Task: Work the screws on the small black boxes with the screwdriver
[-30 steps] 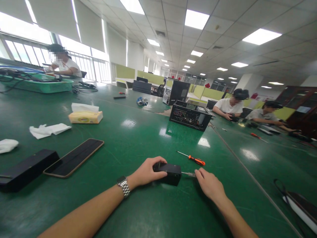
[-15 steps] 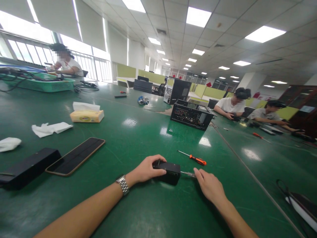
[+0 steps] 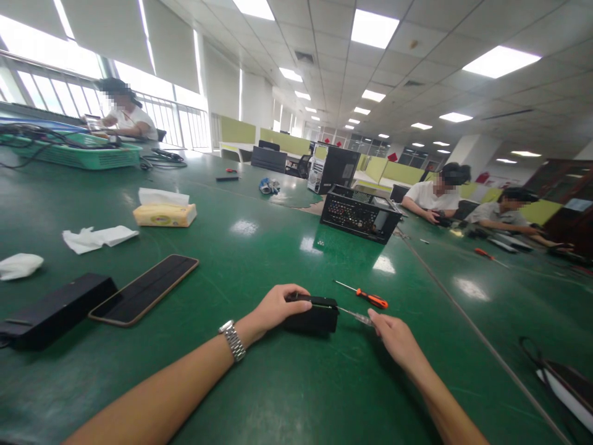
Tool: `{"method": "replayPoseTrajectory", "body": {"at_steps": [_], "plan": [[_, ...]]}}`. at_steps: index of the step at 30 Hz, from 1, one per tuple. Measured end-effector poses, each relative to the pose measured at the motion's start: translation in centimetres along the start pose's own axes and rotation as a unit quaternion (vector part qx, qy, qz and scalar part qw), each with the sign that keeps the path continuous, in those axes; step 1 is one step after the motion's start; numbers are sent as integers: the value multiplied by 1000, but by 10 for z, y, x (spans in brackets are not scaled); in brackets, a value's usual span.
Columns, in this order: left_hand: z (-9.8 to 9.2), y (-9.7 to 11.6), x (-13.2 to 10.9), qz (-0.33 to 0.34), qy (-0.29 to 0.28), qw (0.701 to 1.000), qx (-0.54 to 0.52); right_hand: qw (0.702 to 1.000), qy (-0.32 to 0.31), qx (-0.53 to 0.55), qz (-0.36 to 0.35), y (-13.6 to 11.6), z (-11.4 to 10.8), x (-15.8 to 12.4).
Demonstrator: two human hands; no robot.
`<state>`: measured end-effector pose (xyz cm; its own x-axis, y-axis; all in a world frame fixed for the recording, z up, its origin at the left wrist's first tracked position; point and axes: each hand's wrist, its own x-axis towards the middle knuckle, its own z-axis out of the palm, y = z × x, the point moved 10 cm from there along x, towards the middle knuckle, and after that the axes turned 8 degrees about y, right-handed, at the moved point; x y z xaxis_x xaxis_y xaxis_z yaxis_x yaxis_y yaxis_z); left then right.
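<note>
A small black box [image 3: 311, 316] stands on the green table, and my left hand [image 3: 278, 306] grips its left end, thumb on the near side. My right hand [image 3: 391, 330] pinches the clear handle of a thin screwdriver [image 3: 359, 317], whose shaft points left. The tip meets the box's upper right end, where a narrow gap shows under the top plate. Behind my right hand lies an orange and black screwdriver [image 3: 372, 298].
A phone [image 3: 147, 290] and a long black case [image 3: 58, 311] lie left, with tissues [image 3: 99, 238] and a tissue pack [image 3: 164, 215] beyond. An open computer case [image 3: 359, 213] stands ahead. Two people sit at right, one at far left.
The black box has turned slightly, and a gap now shows under its top plate. The screwdriver's handle has moved slightly right, and its shaft slants more, with my right hand following.
</note>
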<state>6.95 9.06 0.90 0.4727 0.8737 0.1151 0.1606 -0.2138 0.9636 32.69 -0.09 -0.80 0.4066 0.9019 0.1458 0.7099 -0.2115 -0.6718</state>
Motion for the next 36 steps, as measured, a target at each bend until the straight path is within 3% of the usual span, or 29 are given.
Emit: {"method": "replayPoseTrajectory", "body": {"at_steps": [5, 10, 15, 19, 22, 30, 36], "plan": [[0, -1, 0, -8, 3, 1000, -7, 1000, 16, 14, -8, -5, 1, -2], [4, 2, -2, 27, -16, 999, 44, 998, 43, -12, -37, -18, 4, -7], [7, 10, -8, 73, -36, 993, 82, 994, 92, -43, -43, -31, -12, -19], [18, 19, -15, 105, -49, 988, 100, 981, 145, -45, -121, -64, -22, -38], [28, 23, -18, 121, -66, 985, 106, 974, 136, -64, -168, -81, -12, -48], [28, 22, -18, 124, -69, 983, 119, 976, 86, -99, -171, -74, 5, -43], [28, 24, -18, 121, -61, 983, 122, 959, 165, -135, -185, -76, -13, -51]]}}
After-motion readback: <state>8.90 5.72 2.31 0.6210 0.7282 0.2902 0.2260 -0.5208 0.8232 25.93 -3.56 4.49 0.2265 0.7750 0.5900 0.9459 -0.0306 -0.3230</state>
